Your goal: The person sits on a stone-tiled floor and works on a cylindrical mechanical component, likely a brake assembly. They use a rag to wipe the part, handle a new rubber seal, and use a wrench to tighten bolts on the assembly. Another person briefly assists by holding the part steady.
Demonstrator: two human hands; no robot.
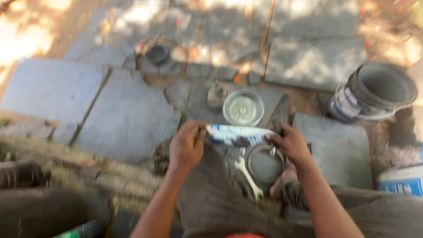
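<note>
Left hand [187,147] and right hand [288,143]: each pinched on one end of a blue-and-white packet [235,135], stretched above the lap; probably light, limp, crinkly; best gripped at the ends.

A flattened white-and-blue packet [235,135] is stretched between the left hand [187,147] and the right hand [288,143], pinched at each end. At the right, a dark bucket [374,92] lying tilted wears a white-and-blue label [343,105] on its side. A blue-and-white package [403,180] sits at the right edge, partly cut off
</note>
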